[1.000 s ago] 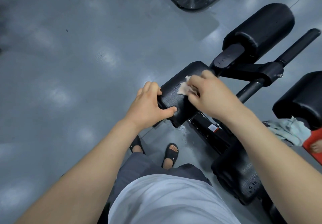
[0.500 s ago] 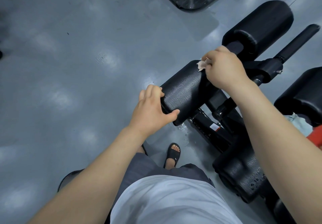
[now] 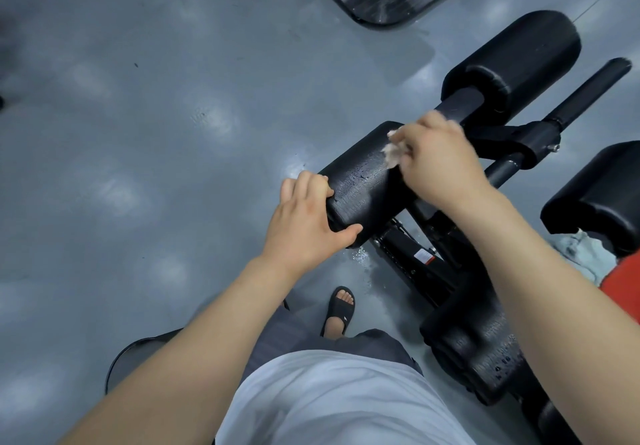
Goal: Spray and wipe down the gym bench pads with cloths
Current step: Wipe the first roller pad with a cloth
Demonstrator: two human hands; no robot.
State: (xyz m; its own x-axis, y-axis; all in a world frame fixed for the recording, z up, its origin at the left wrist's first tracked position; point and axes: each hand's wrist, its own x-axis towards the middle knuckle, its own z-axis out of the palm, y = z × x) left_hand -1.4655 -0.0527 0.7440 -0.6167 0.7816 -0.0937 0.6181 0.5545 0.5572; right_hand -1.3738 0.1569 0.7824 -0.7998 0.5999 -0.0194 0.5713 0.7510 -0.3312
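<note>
gripping the pad's end, left hand; right hand pinches a cloth on it.

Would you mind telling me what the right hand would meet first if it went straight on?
Probably nothing solid: the right hand, holding the cloth, would slide off the pad, with only floor beyond.

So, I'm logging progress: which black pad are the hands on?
The nearest pad: the left hand grips its end and the right hand holds a cloth on it. The roller pad beyond and the right-edge pad have no hand on them.
</note>
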